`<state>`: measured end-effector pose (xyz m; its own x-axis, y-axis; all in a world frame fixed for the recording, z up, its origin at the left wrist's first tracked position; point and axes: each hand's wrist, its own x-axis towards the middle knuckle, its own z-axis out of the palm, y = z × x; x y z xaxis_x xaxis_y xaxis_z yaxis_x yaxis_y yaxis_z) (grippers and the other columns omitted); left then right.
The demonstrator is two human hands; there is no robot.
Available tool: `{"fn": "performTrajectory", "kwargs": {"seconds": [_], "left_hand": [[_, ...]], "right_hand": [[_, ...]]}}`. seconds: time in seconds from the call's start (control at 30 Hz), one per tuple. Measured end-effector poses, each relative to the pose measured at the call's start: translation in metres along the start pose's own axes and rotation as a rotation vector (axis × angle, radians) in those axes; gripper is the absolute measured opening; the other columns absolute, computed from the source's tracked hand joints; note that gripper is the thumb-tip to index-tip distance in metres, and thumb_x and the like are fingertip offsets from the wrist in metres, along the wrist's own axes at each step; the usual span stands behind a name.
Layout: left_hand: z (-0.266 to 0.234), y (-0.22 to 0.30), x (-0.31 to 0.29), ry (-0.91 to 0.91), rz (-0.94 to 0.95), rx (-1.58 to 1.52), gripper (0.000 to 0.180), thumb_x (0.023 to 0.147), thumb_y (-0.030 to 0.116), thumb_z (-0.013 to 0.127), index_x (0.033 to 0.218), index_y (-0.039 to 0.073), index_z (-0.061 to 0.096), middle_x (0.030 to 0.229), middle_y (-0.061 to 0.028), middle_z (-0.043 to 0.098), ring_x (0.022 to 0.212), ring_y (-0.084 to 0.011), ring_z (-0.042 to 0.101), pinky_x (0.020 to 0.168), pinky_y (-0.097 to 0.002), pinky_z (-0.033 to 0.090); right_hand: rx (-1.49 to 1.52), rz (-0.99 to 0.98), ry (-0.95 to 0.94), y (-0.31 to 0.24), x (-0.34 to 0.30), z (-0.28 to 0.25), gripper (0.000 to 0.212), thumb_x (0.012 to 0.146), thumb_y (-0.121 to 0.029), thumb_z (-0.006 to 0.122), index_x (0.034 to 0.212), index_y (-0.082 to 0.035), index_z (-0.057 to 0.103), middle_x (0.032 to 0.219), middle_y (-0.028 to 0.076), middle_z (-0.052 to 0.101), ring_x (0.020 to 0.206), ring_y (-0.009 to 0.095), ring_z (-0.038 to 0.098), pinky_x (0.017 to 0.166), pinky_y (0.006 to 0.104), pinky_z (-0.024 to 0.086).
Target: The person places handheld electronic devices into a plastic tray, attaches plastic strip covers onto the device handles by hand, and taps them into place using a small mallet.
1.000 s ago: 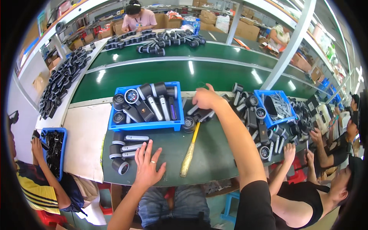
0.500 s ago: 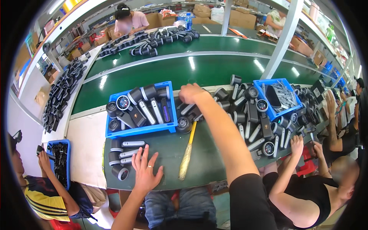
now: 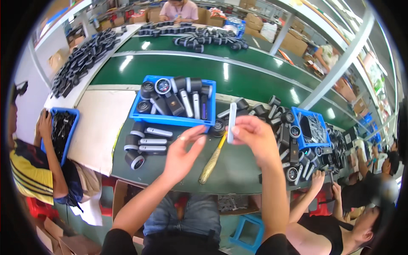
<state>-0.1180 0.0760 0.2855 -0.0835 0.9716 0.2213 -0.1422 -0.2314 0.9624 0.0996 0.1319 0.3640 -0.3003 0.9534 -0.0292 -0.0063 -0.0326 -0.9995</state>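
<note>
My right hand (image 3: 255, 136) pinches a long, flat, light-grey strip-shaped handle piece (image 3: 232, 123) upright above the bench. Whether a black head is joined to it, I cannot tell. My left hand (image 3: 183, 155) hovers to its left, empty, fingers apart. Beyond the left hand stands a blue crate (image 3: 168, 120) filled with black round-headed handheld devices (image 3: 174, 104), some with grey handles. Several similar devices (image 3: 153, 141) lie in a stack left of my left hand. Between my hands, a yellow stick-like tool (image 3: 210, 163) wrapped in clear film rests on the bench.
At right, a pile of black devices (image 3: 293, 144) surrounds a second blue crate (image 3: 302, 112) of grey strips. A green conveyor belt (image 3: 170, 72) runs behind. Co-workers sit at left (image 3: 36, 165) and right (image 3: 323, 229); another (image 3: 180, 10) works across the belt.
My right hand has drawn back from beside the crate and now holds up the light-grey handle piece. My left hand has lifted off the bench and moved right. The view has shifted.
</note>
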Motion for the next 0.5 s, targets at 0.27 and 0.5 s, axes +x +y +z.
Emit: {"fn": "performTrajectory", "kwargs": {"seconds": [0.27,0.5], "left_hand": [[-0.010,0.005,-0.015,-0.074,-0.306,-0.151,0.023,0.101,0.020,0.072,0.112,0.001,0.076,0.106,-0.0071,0.078,0.098,-0.0098,0.068,0.096,-0.0285,0.051],[-0.028,-0.023,-0.039,0.017,-0.403,-0.124,0.026,0.100,0.021,0.073,0.114,0.000,0.078,0.109,-0.0077,0.078,0.101,-0.0105,0.068,0.096,-0.0287,0.052]], "right_hand": [[-0.020,-0.006,0.084,0.073,-0.060,0.055,0.028,0.100,-0.010,0.070,0.125,0.003,0.067,0.111,0.011,0.076,0.101,0.017,0.073,0.086,0.0326,0.060],[-0.770,-0.215,0.228,0.124,-0.079,0.100,0.065,0.087,-0.026,0.082,0.137,0.004,0.053,0.130,0.023,0.059,0.117,0.037,0.061,0.098,0.0465,0.051]]}}
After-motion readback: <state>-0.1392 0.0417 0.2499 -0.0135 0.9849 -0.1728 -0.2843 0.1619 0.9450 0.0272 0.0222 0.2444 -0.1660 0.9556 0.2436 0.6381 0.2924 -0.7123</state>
